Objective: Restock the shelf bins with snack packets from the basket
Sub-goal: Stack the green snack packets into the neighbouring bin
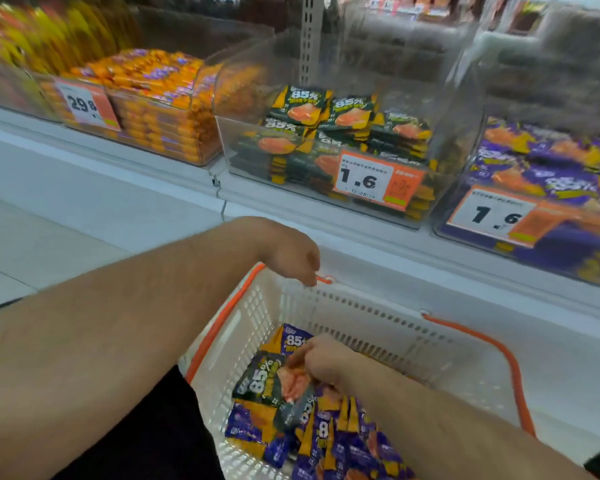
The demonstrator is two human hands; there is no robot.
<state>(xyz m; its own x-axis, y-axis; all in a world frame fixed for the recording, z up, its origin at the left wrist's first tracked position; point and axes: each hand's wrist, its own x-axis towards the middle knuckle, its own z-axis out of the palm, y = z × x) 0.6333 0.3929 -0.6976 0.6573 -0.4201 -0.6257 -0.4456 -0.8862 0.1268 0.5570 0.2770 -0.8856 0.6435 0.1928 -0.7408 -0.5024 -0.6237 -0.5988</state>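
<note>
left hand (pixel 288 252) grips basket (pixel 361 306) rim — right hand (pixel 321 360) pinches dark packet (pixel 274 379)

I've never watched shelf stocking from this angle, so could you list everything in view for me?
basket: one, white with orange handles, low in front of the shelf
dark green packets: a few, in the basket, one gripped
purple packets: many, purple and orange, in the basket
middle bin: one, clear, part full of dark green packets, tag 1.6
right bin: one, clear, purple packets, tag 1.6
left bin: one, clear, orange packets, tag 29.8
shelf: white
left hand: rests on the basket's rim
right hand: in the basket, pinches a dark green packet
</note>
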